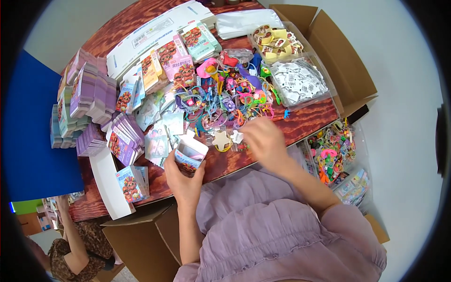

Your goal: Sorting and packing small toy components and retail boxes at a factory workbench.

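Observation:
My left hand (185, 184) grips a small open carton (190, 155), its white flap raised and something pinkish visible inside. Over the near edge of the trinket pile is my right hand (266, 144), with bent, blurred fingers; what lies between them, if anything, cannot be seen. Close to its fingertips is a small white piece (237, 137). A pale star-shaped piece (221, 140) rests between my hands, beside a yellow ring. Beyond them spreads a heap of colourful cords and small plastic trinkets (230, 96). Pale printed cards (157, 143) lie left of the carton.
Stacks of purple cartons (96, 89) and a white tray (109, 183) stand at the left. Clear bins hold white printed slips (300, 82) and yellowish pieces (279, 42). A bag of trinkets (329, 155) sits below the right edge. Another person (77, 249) is at lower left.

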{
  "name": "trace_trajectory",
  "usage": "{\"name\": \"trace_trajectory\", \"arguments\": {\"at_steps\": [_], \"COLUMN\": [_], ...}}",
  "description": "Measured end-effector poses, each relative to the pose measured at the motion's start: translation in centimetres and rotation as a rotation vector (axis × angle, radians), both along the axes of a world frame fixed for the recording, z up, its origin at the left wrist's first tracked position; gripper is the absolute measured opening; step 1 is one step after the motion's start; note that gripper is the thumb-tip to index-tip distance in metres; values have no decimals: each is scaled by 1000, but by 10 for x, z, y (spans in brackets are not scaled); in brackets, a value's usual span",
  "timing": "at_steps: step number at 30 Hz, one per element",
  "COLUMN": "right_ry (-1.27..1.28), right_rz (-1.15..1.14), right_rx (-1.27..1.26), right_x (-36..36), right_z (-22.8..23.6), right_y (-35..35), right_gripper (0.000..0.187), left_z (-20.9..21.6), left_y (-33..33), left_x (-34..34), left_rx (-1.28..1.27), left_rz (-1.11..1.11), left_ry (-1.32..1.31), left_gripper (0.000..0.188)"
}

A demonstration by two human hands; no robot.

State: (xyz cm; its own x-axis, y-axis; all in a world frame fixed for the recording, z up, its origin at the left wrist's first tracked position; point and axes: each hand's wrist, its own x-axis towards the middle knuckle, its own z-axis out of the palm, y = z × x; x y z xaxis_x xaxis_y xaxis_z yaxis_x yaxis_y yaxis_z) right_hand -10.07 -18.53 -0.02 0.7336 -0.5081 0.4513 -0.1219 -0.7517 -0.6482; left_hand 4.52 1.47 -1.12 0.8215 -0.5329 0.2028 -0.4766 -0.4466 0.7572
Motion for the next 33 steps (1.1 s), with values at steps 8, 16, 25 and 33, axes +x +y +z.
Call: {"name": "trace_trajectory", "arguments": {"at_steps": [8,16,25,33], "right_ry": [240,-139,-250,15], "right_rz": [-286,-13,319,168], "right_rx": [-24,388,1309,612], "right_x": [-15,23,65,83], "right_z": [-11,16,41,39], "right_y": [-43,-79,-102,-87], "right_gripper": [10,10,10,5], "left_z": [0,13,19,21], "left_y": [-20,-18,-27,-25], "left_x": [-3,-4,-4,1], "left_rx": [-38,-20,7,57], "left_rz": [-4,-90,-119,-118], "left_ry": [70,23,30,-3], "left_gripper": [73,71,70,73]}}
